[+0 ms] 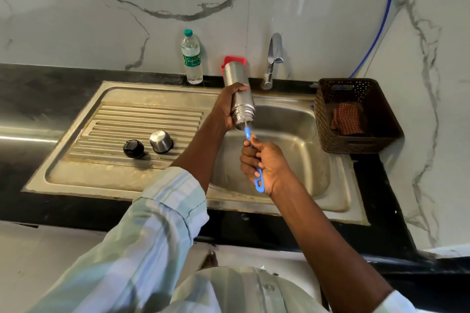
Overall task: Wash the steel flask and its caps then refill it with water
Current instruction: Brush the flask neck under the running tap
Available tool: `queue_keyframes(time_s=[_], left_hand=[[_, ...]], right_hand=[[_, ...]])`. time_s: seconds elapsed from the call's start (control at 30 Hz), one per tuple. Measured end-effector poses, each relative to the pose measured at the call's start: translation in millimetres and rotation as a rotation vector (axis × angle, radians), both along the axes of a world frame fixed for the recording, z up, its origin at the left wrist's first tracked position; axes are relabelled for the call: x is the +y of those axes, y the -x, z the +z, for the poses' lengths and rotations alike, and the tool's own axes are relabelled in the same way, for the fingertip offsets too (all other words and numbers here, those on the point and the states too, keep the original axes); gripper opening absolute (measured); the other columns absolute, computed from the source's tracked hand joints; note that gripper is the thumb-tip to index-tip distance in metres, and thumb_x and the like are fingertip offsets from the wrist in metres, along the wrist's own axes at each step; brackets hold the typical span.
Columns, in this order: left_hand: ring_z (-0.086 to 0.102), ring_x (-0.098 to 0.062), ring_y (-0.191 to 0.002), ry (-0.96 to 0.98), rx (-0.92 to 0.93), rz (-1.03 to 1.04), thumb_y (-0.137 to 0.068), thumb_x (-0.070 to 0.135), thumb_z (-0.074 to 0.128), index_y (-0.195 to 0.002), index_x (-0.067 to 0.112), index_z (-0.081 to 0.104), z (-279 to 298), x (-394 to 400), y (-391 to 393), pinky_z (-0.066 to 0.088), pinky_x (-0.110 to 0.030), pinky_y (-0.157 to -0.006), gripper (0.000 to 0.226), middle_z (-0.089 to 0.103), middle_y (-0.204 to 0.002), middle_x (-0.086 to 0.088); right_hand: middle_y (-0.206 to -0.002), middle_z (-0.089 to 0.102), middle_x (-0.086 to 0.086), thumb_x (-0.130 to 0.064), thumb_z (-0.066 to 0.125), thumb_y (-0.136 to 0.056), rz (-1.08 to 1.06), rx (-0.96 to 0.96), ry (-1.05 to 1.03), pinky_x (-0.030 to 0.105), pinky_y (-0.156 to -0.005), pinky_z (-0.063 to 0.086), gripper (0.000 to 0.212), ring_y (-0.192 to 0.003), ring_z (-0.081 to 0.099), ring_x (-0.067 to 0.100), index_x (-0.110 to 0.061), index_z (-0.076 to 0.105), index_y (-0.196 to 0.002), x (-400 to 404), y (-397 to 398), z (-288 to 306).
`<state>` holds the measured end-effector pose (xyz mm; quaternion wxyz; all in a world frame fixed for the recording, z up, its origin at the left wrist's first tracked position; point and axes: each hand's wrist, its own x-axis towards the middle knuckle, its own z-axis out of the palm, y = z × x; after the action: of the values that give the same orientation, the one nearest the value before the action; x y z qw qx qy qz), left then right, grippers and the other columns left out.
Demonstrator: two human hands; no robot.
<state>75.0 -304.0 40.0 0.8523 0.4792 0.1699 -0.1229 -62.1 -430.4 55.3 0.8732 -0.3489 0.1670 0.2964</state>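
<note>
1. The right hand is closest. Its fingers are curled tight around the blue brush handle.
2. The handle slants up from that hand, over the sink bowl. Its thin top end goes into the open mouth of the steel flask.
3. The left hand wraps its fingers around the middle of the flask. It holds the flask up over the left edge of the sink bowl. The flask is tipped, with its mouth pointing down toward the person.
4. On the ridged draining board, near its front edge, the black cap and the steel cap sit side by side.
5. A brown basket with a checked cloth inside sits at the right edge of the sink.
6. At the back edge, by the wall, are a water bottle, a red thing behind the flask, and the tap.
</note>
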Motion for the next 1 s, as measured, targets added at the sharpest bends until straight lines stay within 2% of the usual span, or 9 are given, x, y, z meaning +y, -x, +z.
queue_keyframes(time_s=[0.13,0.27,0.47,0.6,0.73,0.8,0.9,1.0], left_hand=[[0.058,-0.03,-0.061,0.094,-0.032,0.142,-0.079,0.018,0.067,-0.116,-0.002,0.045,2.4,15.3,-14.3,0.056,-0.035,-0.056,0.047,0.055,-0.076,-0.015],[0.06,-0.031,-0.064,0.103,-0.049,0.084,-0.077,0.022,0.069,-0.12,-0.004,0.048,-0.6,5.6,-6.8,0.056,-0.036,-0.06,0.055,0.057,-0.081,-0.018],[0.058,-0.03,-0.059,0.199,-0.055,0.167,-0.074,0.022,0.068,-0.107,-0.002,0.05,-2.3,16.5,-10.0,0.054,-0.034,-0.057,0.045,0.055,-0.073,-0.015],[0.062,-0.031,-0.062,0.211,-0.087,0.108,-0.08,0.023,0.065,-0.117,-0.006,0.047,-5.4,5.3,1.2,0.057,-0.034,-0.057,0.05,0.057,-0.081,-0.02],[0.061,-0.03,-0.059,0.295,-0.092,0.143,-0.086,0.021,0.059,-0.104,-0.002,0.05,5.5,23.3,-5.8,0.055,-0.033,-0.058,0.031,0.059,-0.071,-0.017],[0.061,-0.03,-0.06,0.338,-0.096,0.138,-0.086,0.02,0.058,-0.103,-0.002,0.05,5.8,20.0,-4.4,0.055,-0.033,-0.06,0.029,0.06,-0.071,-0.017],[0.062,-0.032,-0.067,0.313,-0.131,0.064,-0.086,0.022,0.059,-0.117,-0.005,0.045,0.2,5.8,2.2,0.057,-0.036,-0.063,0.043,0.059,-0.081,-0.021],[0.061,-0.03,-0.065,0.291,-0.138,0.065,-0.087,0.022,0.057,-0.107,-0.003,0.051,1.4,17.4,-2.0,0.055,-0.033,-0.062,0.033,0.06,-0.078,-0.018]], right_hand=[[-0.047,0.025,-0.006,-0.018,0.033,-0.104,0.038,-0.01,-0.089,0.016,-0.026,0.019,0.03,-0.029,0.022,0.004,-0.01,0.045,-0.079,-2.3,20.5,11.6],[-0.046,0.027,-0.006,-0.019,0.032,-0.104,0.003,0.027,-0.148,0.016,-0.026,0.02,0.03,-0.028,0.023,0.005,-0.009,0.046,-0.079,4.4,3.5,13.6],[-0.048,0.026,-0.005,-0.018,0.034,-0.104,0.025,0.043,-0.175,0.017,-0.026,0.02,0.03,-0.029,0.023,0.006,-0.009,0.047,-0.078,2.7,12.7,15.7],[-0.046,0.027,-0.006,-0.02,0.033,-0.104,0.017,0.045,-0.149,0.017,-0.025,0.021,0.029,-0.028,0.024,0.005,-0.009,0.046,-0.08,8.9,-1.7,12.1],[-0.049,0.027,-0.006,-0.018,0.034,-0.104,0.048,0.019,-0.151,0.018,-0.025,0.021,0.03,-0.029,0.024,0.005,-0.009,0.047,-0.079,5.9,22.1,20.2],[-0.048,0.027,-0.006,-0.019,0.034,-0.104,0.047,0.013,-0.151,0.018,-0.025,0.021,0.029,-0.029,0.024,0.005,-0.009,0.047,-0.08,6.7,16.7,18.9],[-0.046,0.029,-0.006,-0.02,0.033,-0.104,0.023,0.021,-0.147,0.017,-0.026,0.021,0.03,-0.029,0.025,0.005,-0.009,0.046,-0.08,11.3,-0.1,16.7],[-0.048,0.028,-0.006,-0.019,0.033,-0.104,0.033,0.012,-0.128,0.017,-0.027,0.02,0.03,-0.03,0.024,0.005,-0.009,0.047,-0.079,9.2,12.4,17.0]])
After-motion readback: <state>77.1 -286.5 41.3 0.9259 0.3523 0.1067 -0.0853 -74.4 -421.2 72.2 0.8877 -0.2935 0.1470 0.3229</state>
